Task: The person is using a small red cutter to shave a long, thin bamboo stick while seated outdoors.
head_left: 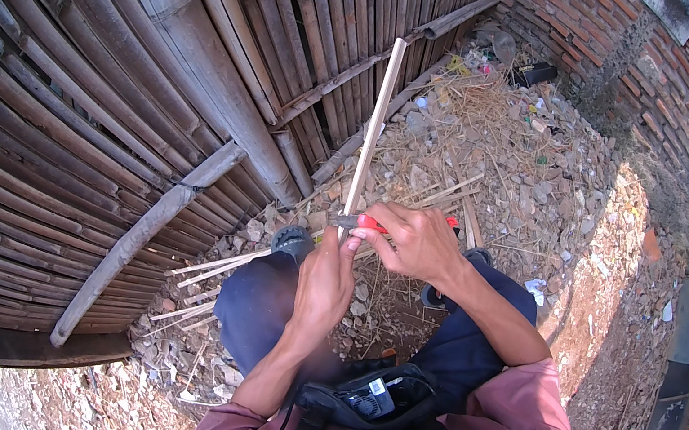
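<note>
Head view: your left hand (323, 286) is clamping its fingers around the lower end of the pale stick (374, 124), which is pointing away from you; your right hand (418, 242) is gripping the red-handled tool (374, 224) crosswise to it, just beyond the left fingers.

Bamboo slats (53, 157) fence the left edge of the rubble-strewn ground (536, 211), while a brick wall (569, 16) closes its far edge. A pale strip (376, 120) rises from the left hand (325, 280), crossed by a red-handled blade (373, 223) in the right hand (415, 240). Bent legs (249, 313) crowd below; open air lies over the ground's right side, beyond the right forearm (497, 313).
</note>
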The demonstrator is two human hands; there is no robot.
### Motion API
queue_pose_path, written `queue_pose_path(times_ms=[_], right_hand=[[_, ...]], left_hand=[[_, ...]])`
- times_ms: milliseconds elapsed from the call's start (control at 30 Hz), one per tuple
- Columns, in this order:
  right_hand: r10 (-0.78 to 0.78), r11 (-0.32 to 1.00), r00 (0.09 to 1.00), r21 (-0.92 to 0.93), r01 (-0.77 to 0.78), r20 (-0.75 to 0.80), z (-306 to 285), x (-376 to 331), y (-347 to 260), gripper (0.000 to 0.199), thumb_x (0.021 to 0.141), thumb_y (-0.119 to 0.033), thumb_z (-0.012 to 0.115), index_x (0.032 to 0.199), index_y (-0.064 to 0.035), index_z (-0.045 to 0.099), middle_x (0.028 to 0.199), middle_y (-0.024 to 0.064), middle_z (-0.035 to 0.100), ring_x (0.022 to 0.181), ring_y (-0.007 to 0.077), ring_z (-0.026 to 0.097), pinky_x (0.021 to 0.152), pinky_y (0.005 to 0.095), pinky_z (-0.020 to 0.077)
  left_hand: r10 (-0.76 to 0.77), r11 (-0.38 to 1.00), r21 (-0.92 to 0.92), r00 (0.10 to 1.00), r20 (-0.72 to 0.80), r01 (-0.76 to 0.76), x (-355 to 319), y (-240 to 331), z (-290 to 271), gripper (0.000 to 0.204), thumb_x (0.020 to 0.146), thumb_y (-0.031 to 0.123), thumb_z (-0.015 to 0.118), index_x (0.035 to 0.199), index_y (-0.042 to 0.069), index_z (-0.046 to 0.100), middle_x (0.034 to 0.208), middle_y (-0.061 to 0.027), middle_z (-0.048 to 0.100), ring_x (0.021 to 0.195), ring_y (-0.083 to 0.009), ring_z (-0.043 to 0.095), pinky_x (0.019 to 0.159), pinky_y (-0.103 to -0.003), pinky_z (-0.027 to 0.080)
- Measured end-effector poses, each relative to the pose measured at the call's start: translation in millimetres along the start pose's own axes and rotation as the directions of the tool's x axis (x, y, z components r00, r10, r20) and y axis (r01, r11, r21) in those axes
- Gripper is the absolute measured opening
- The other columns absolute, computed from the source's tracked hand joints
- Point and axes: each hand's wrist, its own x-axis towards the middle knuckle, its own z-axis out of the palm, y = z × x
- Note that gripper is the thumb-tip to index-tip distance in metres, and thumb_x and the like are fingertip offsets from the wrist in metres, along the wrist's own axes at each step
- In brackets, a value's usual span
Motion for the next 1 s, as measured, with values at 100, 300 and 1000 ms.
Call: queue_pose_path(times_ms=[100, 300, 1000], right_hand=[[0.001, 1.0, 1.0, 0.001, -0.001, -0.003, -0.6, 0.3, 0.0, 0.019, 0.099, -0.027, 0.072, 0.1, -0.0088, 0.068, 0.078, 0.012, 0.072, 0.065, 0.033, 0.072, 0.054, 0.0447, 0.054], [0.006, 1.0, 1.0, -0.004, -0.006, 0.002, -0.5, -0.2, 1.0, 0.017, 0.097, -0.026, 0.074, 0.1, -0.0093, 0.071, 0.079, 0.0105, 0.071, 0.065, 0.0319, 0.071, 0.054, 0.0436, 0.0529], [-0.014, 1.0, 0.999, -0.017, 0.013, -0.038, -2.8, 1.2, 3.6, 0.022, 0.097, -0.029, 0.076, 0.096, -0.0084, 0.07, 0.077, 0.0096, 0.071, 0.062, 0.0305, 0.07, 0.052, 0.0421, 0.0515]], left_hand=[[0.015, 1.0, 0.005, 1.0, -0.011, -0.015, -0.2, 1.8, -0.2, 0.021, 0.114, 0.016, 0.051, 0.112, -0.005, 0.05, 0.082, -0.0356, 0.063, 0.079, -0.057, 0.065, 0.066, -0.06, 0.046], [-0.019, 1.0, 0.01, 1.0, 0.004, 0.019, -0.5, 6.6, -2.9, 0.021, 0.114, 0.016, 0.051, 0.112, -0.004, 0.05, 0.083, -0.035, 0.063, 0.079, -0.0567, 0.065, 0.066, -0.059, 0.046], [-0.004, 0.998, 0.067, 1.0, 0.017, 0.002, -4.7, 8.0, -5.5, 0.019, 0.114, 0.015, 0.052, 0.109, -0.003, 0.047, 0.08, -0.0339, 0.062, 0.076, -0.0565, 0.063, 0.064, -0.06, 0.045]])
